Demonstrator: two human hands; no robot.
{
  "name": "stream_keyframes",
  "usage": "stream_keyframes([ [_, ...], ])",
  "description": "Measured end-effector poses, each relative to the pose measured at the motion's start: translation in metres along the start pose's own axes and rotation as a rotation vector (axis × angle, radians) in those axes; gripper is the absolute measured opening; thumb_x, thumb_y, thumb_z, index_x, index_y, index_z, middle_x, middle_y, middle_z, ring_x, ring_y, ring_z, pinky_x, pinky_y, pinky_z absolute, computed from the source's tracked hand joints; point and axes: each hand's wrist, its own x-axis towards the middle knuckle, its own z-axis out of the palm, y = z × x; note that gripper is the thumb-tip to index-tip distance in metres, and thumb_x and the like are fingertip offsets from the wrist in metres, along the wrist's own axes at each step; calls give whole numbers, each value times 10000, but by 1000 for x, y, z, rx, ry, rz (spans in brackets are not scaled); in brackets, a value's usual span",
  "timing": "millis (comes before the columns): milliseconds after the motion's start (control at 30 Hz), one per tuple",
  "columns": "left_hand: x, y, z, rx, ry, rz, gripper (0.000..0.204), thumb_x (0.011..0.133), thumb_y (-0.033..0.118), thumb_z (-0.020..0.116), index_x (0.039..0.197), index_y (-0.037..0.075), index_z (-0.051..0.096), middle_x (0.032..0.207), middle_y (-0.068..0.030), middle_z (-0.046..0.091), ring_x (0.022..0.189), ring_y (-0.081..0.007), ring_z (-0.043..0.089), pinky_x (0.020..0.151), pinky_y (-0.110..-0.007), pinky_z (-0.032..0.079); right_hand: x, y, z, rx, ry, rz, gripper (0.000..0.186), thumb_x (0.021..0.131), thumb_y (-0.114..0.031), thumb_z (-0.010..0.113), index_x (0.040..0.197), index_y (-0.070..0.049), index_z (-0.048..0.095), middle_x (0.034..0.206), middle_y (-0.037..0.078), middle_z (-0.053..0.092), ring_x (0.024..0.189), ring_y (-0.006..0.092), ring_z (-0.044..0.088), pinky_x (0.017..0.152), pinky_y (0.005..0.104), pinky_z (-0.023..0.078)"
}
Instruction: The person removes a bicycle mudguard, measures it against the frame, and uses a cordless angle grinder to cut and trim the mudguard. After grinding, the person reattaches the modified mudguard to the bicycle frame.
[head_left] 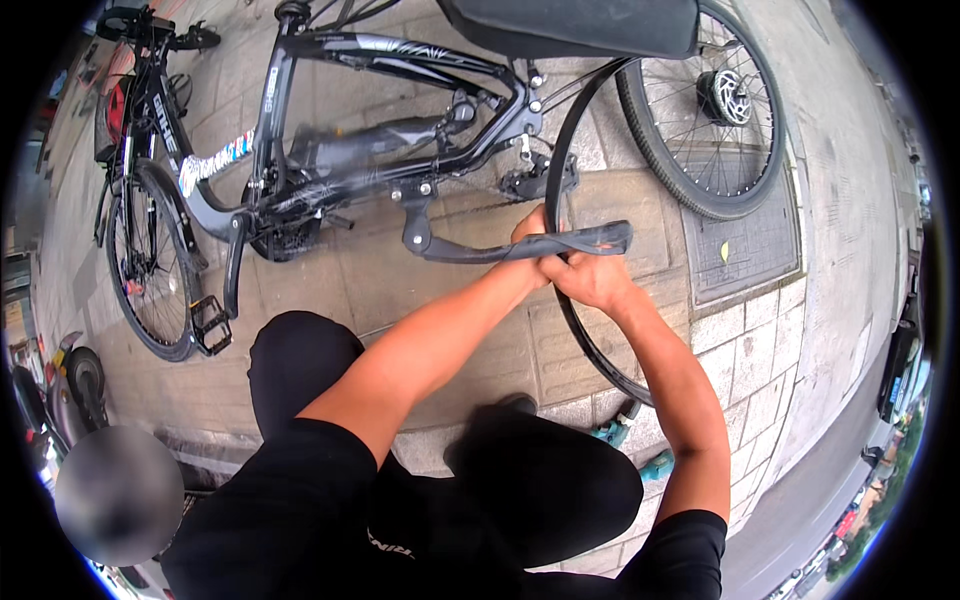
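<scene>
My left hand [530, 240] and my right hand [590, 280] meet with fingers closed on a long black rubber hoop, like a tyre or tube [582, 328], which curves up past the bicycle's rear end. The black kickstand [470, 250] crosses just over my hands, partly hiding my left fingers. The black bicycle frame [285, 80] lies along the upper view, its front wheel [150, 300] at left. A detached wheel with a disc rotor [730, 100] rests at upper right, under a black bag-like part [560, 25].
I crouch on paving [740, 350] beside a metal cover [740, 260]. Teal objects [655, 465] lie by my right knee. A parked scooter [80, 380] and a blurred round shape [120, 495] are at lower left. Cars [895, 370] line the road at right.
</scene>
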Motion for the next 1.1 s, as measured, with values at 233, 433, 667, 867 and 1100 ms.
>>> stream_keyframes([
  [233, -25, 28, 13, -120, 36, -28, 257, 1094, 335, 535, 912, 162, 593, 776, 10, 577, 678, -161, 570, 652, -344, 510, -3, -9, -4, 25, -35, 127, 419, 928, -445, 702, 1038, -47, 769, 919, 219, 755, 881, 377, 730, 794, 478, 566],
  [433, -15, 41, -22, -91, 1, 5, 277, 1108, 324, 511, 989, 107, 636, 821, -18, 625, 701, -145, 598, 640, -299, 528, -63, -31, -13, 139, -162, 241, 677, 903, -523, 741, 1352, -23, 661, 1193, 260, 732, 1134, 410, 701, 971, 469, 556],
  [667, -65, 44, -32, -12, -108, -121, 416, 1101, 450, 455, 888, 128, 610, 708, -33, 595, 636, -219, 587, 658, -409, 532, -117, -39, 25, 574, -272, 484, 784, 959, -447, 756, 1541, 8, 493, 1241, 265, 715, 1145, 305, 686, 1019, 415, 526],
  [867, -69, -3, -56, -122, 42, -28, 434, 1088, 502, 470, 802, 181, 531, 680, -9, 534, 632, -179, 516, 608, -348, 434, -60, -96, 10, -183, -264, 255, 532, 938, -477, 641, 1030, 40, 729, 1011, 318, 727, 985, 457, 718, 872, 522, 571],
  [1100, -60, -3, -57, -207, -162, -82, 338, 1093, 462, 486, 883, 211, 568, 700, 53, 542, 641, -117, 555, 590, -313, 460, -40, -140, -8, -420, -202, 231, 473, 989, -460, 568, 927, -25, 743, 836, 244, 746, 828, 428, 742, 792, 536, 584],
])
